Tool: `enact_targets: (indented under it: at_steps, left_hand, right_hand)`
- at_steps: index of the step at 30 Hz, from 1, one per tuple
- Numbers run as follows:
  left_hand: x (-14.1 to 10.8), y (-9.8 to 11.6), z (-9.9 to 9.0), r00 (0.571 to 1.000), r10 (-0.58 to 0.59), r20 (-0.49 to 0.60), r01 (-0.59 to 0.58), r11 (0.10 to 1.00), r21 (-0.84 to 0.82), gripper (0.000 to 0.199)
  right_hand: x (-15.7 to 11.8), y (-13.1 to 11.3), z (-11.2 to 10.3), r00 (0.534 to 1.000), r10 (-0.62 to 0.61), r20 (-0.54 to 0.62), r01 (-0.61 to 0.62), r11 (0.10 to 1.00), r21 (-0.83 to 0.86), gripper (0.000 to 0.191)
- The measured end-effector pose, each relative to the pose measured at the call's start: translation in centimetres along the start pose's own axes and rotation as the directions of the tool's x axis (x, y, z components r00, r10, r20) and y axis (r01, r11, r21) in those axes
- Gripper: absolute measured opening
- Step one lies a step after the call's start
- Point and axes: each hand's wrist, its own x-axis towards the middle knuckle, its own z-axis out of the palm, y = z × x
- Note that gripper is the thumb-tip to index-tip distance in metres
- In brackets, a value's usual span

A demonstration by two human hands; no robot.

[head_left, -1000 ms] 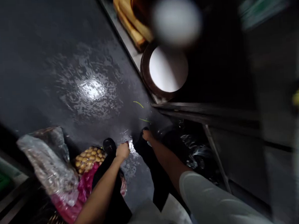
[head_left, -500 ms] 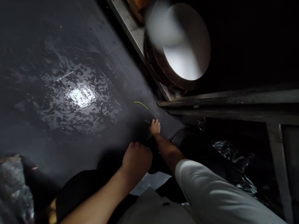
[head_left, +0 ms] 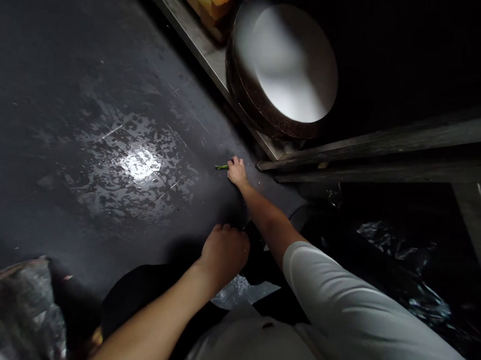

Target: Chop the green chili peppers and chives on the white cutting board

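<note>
My right hand (head_left: 237,171) reaches down to the wet dark floor (head_left: 184,188), its fingers closed. Thin green stems (head_left: 221,166) stick out to the left from its fingertips and appear to cross each other. What kind of plant they are, I cannot tell. My left hand (head_left: 226,250) is curled into a fist nearer my body, above my dark-clothed knees. Its fingers face away from me, so whatever it may hold is hidden.
A round, dark-sided container with a pale top (head_left: 299,64) stands on a low metal shelf (head_left: 218,63), beside yellowish blocks (head_left: 213,1). Dark rails (head_left: 368,146) run along the right. Crumpled clear plastic (head_left: 25,315) lies at lower left, with more plastic (head_left: 428,299) at lower right.
My right hand has moved forward with a green stem to the other stem that lay alone on the floor; both now show at its fingertips. The left hand stays curled, barely shifted.
</note>
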Motion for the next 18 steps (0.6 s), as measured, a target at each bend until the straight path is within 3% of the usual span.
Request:
enact_targets:
  at_steps: [3, 7, 10, 12, 14, 16, 18]
  left_hand:
    - [-0.4, -0.2, -0.7, 0.998, -0.055, 0.003, 0.055, 0.997, 0.056, 0.033]
    - [-0.7, -0.4, -0.8, 0.995, -0.104, -0.002, 0.104, 0.991, 0.087, 0.036]
    - [-0.1, -1.0, 0.4, 0.985, -0.165, -0.045, 0.168, 0.983, 0.071, 0.038]
    - [0.6, -1.7, 0.9, 0.976, -0.217, -0.019, 0.218, 0.975, 0.038, 0.035]
    - [0.7, -2.1, 0.4, 0.955, -0.294, 0.033, 0.295, 0.954, -0.06, 0.027]
    - [-0.4, -1.5, -1.0, 0.927, -0.374, 0.017, 0.374, 0.923, -0.091, 0.027]
    - [-2.8, 1.0, -2.7, 0.902, -0.431, -0.01, 0.428, 0.898, -0.1, 0.031]
  right_hand:
    - [-0.3, -0.7, 0.3, 0.997, -0.026, 0.078, 0.027, 1.0, -0.005, 0.042]
    - [-2.5, -1.8, 0.7, 0.995, -0.016, 0.097, 0.015, 1.0, 0.012, 0.042]
    - [-4.0, -3.7, -1.5, 0.988, -0.098, 0.119, 0.092, 0.994, 0.051, 0.035]
    - [-5.3, -5.4, -5.4, 0.969, -0.222, 0.109, 0.212, 0.973, 0.095, 0.029]
    - [-7.8, -6.7, -11.1, 0.935, -0.349, 0.062, 0.338, 0.931, 0.139, 0.026]
    - [-12.1, -6.6, -18.0, 0.905, -0.425, 0.0, 0.419, 0.891, 0.174, 0.023]
    - [-18.5, -4.6, -25.0, 0.895, -0.438, -0.085, 0.446, 0.868, 0.219, 0.023]
